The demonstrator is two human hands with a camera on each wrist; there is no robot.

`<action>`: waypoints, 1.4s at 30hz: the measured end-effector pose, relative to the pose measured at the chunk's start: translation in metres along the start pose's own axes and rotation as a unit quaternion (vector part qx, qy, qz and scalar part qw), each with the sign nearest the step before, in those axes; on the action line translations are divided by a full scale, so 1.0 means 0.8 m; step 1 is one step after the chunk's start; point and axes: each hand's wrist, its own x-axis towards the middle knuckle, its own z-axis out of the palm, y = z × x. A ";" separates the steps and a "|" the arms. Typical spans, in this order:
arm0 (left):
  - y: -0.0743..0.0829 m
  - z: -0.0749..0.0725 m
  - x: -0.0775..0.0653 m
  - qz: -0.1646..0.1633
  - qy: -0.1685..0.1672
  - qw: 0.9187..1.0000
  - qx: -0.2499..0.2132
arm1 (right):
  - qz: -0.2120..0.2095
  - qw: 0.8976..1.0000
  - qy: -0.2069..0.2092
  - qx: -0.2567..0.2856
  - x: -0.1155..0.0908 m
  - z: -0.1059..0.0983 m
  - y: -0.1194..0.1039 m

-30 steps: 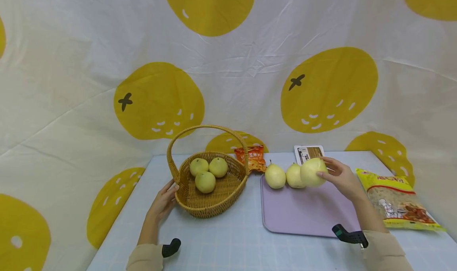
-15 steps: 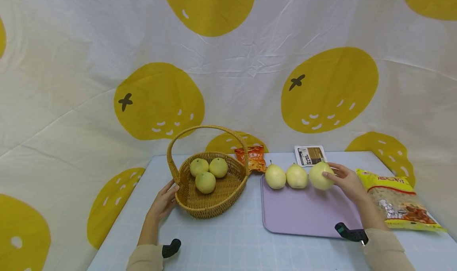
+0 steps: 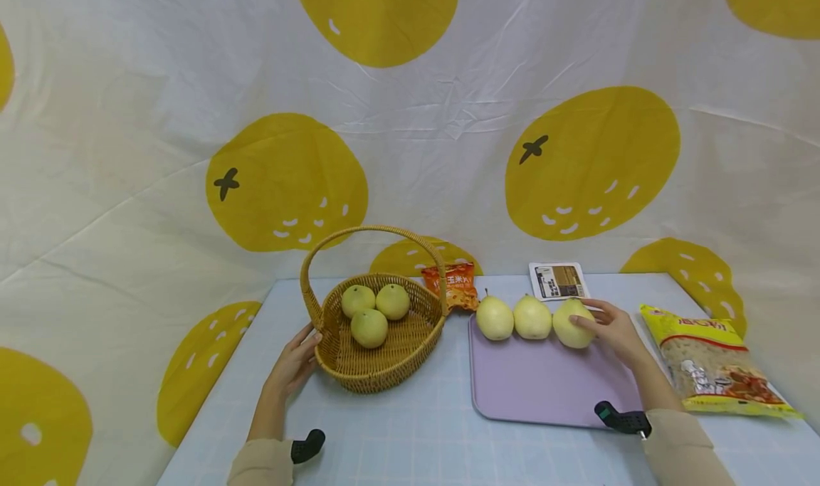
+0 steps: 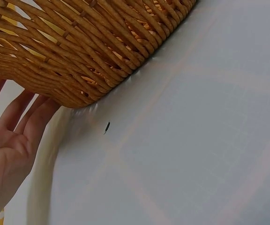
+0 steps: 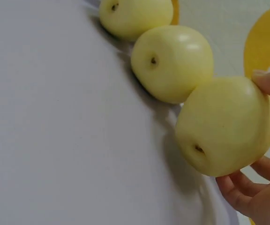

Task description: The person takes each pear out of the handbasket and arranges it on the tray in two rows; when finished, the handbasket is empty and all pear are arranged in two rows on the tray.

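Observation:
My right hand (image 3: pixel 615 329) holds a pale yellow pear (image 3: pixel 572 324) at the back of the lilac tray (image 3: pixel 544 393), thumb on one side and fingers on the other. To its left, two more pears (image 3: pixel 532 317) sit in a row; the right wrist view shows the held pear (image 5: pixel 224 126) close against the middle one (image 5: pixel 172 63). My left hand (image 3: pixel 293 360) rests on the left side of a wicker basket (image 3: pixel 384 381) with a tall handle. In the left wrist view, its fingers (image 4: pixel 34 115) lie fairly straight against the woven wall. Three greenish round fruits (image 3: pixel 369 328) lie in the basket.
An orange snack bag (image 3: pixel 458 285) stands behind, between basket and tray. A flat white-and-brown packet (image 3: pixel 559 281) lies behind the tray. Right of the tray is a large yellow food bag (image 3: pixel 717 365). A patterned curtain (image 3: pixel 423 159) closes off the table's back.
My right hand has moved the pear slightly right, then lower and forward to the end of the row, uncovering the middle pear and the packet. The left hand and basket have stayed put.

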 end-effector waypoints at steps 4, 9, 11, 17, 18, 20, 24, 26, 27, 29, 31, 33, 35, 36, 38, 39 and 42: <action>0.000 0.000 -0.001 0.000 -0.002 1.000 0.006 | 0.007 1.000 -0.004 -0.005 -0.004 0.002 0.000; -0.001 0.000 -0.001 0.005 -0.003 1.000 0.009 | -0.002 1.000 -0.003 -0.009 -0.006 0.002 0.001; -0.002 0.000 -0.001 0.008 -0.004 1.000 0.011 | -0.009 1.000 -0.003 -0.023 -0.006 0.002 0.002; -0.005 -0.002 -0.002 0.020 -0.010 1.000 0.004 | -0.044 0.997 -0.031 -0.055 -0.009 0.003 0.007; -0.005 -0.002 -0.002 0.021 -0.011 1.000 0.001 | -0.051 0.997 -0.037 -0.053 -0.010 0.003 0.007; -0.005 -0.002 -0.002 0.021 -0.012 1.000 0.000 | -0.063 0.996 -0.043 -0.046 -0.012 0.004 0.007; -0.004 -0.003 -0.001 0.012 -0.010 1.000 -0.001 | -0.089 0.995 -0.027 -0.022 -0.012 0.007 0.010; -0.003 -0.002 -0.001 0.009 -0.007 1.000 0.001 | -0.097 0.995 -0.016 -0.018 -0.012 0.007 0.011; -0.003 -0.002 -0.001 0.007 -0.006 1.000 0.001 | -0.097 0.995 -0.013 -0.017 -0.012 0.007 0.013; -0.004 -0.002 0.000 0.011 -0.002 1.000 0.004 | -0.093 0.995 -0.017 -0.020 -0.012 0.005 0.015; -0.004 -0.002 0.000 0.018 -0.007 1.000 0.010 | -0.086 0.996 -0.030 -0.022 -0.012 0.001 0.018; -0.005 -0.002 -0.001 0.023 -0.007 1.000 0.006 | -0.078 0.995 -0.052 -0.022 -0.010 -0.004 0.022; -0.005 -0.002 -0.001 0.023 -0.009 1.000 0.003 | -0.074 0.994 -0.074 -0.021 -0.010 -0.009 0.024; -0.005 -0.002 -0.001 0.022 -0.009 1.000 0.002 | -0.074 0.994 -0.083 -0.024 -0.010 -0.012 0.024; -0.004 -0.002 -0.001 0.020 -0.005 1.000 0.001 | -0.075 0.992 -0.098 -0.019 -0.010 -0.016 0.024; -0.004 -0.002 -0.001 0.018 -0.004 1.000 0.002 | -0.077 0.992 -0.100 -0.019 -0.010 -0.017 0.023; -0.002 -0.001 -0.002 0.017 -0.003 1.000 0.010 | -0.086 0.991 -0.096 -0.023 -0.011 -0.017 0.019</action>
